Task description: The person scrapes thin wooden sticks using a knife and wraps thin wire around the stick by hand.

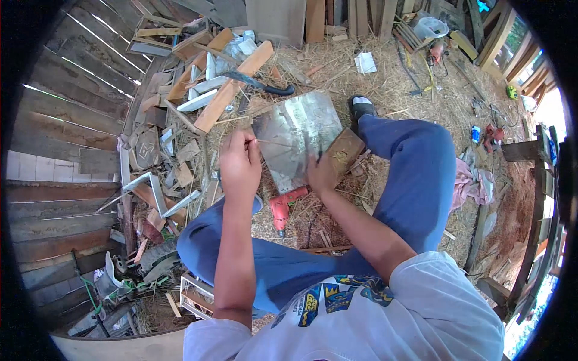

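My left hand [242, 157] is closed in a pinch, raised at the left side of a grey, shiny flat panel [283, 120]. From its fingertips a thin stick [276, 143] points right across the panel. My right hand [323, 173] rests on the panel's lower right part, fingers stretched out. Close beside that hand, a brown wooden block [345, 150] lies along the panel's right edge. A red power drill [282, 210] lies on the ground just below the panel, between my bent legs.
A handsaw [259, 83] with a dark handle lies above the panel. Planks [235, 87] and wood scraps pile up on the left beside a slatted wall [72, 120]. Straw covers the ground. Upper right are a plastic tub [430, 27] and cables; a pink cloth [472, 183] lies right.
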`<state>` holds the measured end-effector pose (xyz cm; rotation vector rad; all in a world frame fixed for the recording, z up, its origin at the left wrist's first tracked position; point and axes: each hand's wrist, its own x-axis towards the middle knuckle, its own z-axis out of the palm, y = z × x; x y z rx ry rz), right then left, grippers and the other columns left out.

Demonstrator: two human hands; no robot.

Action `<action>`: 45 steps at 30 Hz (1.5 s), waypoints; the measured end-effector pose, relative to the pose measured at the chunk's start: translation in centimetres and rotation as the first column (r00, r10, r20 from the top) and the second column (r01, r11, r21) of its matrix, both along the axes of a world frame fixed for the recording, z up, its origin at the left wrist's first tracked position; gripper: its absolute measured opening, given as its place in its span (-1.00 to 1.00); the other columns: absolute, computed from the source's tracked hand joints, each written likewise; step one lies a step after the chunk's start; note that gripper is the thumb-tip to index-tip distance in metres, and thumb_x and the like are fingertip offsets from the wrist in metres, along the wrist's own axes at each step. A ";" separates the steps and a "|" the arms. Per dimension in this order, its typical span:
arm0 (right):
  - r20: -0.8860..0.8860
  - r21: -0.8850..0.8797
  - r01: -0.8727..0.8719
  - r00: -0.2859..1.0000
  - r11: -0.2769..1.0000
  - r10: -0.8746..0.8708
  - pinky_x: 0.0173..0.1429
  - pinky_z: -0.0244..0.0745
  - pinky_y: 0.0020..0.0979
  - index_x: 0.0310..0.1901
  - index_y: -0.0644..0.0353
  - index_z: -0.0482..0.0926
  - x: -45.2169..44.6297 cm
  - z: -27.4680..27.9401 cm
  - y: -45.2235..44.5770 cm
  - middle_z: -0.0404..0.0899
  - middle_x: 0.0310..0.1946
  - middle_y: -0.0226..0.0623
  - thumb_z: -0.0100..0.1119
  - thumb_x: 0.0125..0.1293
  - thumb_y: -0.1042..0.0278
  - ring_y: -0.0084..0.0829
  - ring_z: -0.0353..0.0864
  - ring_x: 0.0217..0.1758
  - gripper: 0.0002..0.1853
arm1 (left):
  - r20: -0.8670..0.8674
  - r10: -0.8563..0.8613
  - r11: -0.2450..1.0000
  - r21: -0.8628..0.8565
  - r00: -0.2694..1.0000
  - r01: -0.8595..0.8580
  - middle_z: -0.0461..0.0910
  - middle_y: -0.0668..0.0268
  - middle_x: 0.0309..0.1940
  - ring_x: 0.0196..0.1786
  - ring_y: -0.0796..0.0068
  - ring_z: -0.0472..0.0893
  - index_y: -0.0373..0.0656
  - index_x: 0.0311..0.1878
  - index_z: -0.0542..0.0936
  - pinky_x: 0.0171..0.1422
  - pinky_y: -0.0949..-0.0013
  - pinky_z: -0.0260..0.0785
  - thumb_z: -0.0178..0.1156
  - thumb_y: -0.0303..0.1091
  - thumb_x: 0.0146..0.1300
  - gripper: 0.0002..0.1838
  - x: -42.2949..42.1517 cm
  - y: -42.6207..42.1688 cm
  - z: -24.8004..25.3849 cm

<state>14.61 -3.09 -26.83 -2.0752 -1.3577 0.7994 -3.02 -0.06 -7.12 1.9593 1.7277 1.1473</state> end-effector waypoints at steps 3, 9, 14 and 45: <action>0.122 -0.118 0.331 0.941 0.936 -0.317 0.11 0.55 0.12 0.02 0.31 0.52 1.9 -1.5 -1.0 0.61 0.02 0.19 0.10 0.49 -0.09 0.19 0.65 0.09 -0.50 | 0.031 -0.039 0.996 -0.081 0.999 0.041 0.63 0.05 -0.28 -0.25 0.04 0.70 -0.28 -0.17 0.53 -0.16 0.10 0.52 0.25 -0.61 0.31 -0.90 0.4 0.2 0.2; 0.243 -0.215 0.705 0.709 0.676 -0.662 0.18 0.52 0.18 0.28 0.20 0.40 4.9 -5.3 -2.1 0.39 0.23 0.20 0.23 0.42 -0.01 0.23 0.53 0.22 -0.43 | 0.073 -0.030 0.988 -0.151 0.997 0.041 0.67 0.03 -0.28 -0.25 0.08 0.74 -0.28 -0.14 0.53 -0.16 0.14 0.56 0.26 -0.61 0.30 -0.87 0.0 0.5 0.7; 0.253 -0.063 0.667 0.730 0.742 -0.635 0.20 0.51 0.16 0.26 0.32 0.34 7.9 -6.6 -2.7 0.39 0.13 0.23 0.26 0.37 0.08 0.27 0.53 0.17 -0.40 | 0.086 0.012 0.992 -0.123 0.996 -0.002 0.70 0.03 -0.29 -0.25 0.11 0.77 -0.30 -0.14 0.53 -0.14 0.14 0.57 0.25 -0.61 0.31 -0.88 -1.6 0.4 0.5; 0.018 0.076 0.151 0.988 0.986 -0.153 0.09 0.48 0.05 -0.02 0.31 0.46 1.4 -1.9 -1.0 0.52 -0.08 0.16 0.40 0.17 0.41 0.18 0.57 0.01 -0.60 | 0.098 0.182 0.982 0.030 0.978 -0.185 0.68 0.05 -0.33 -0.29 0.15 0.73 -0.29 -0.18 0.55 -0.15 0.21 0.55 0.28 -0.56 0.29 -0.90 -5.1 1.0 3.0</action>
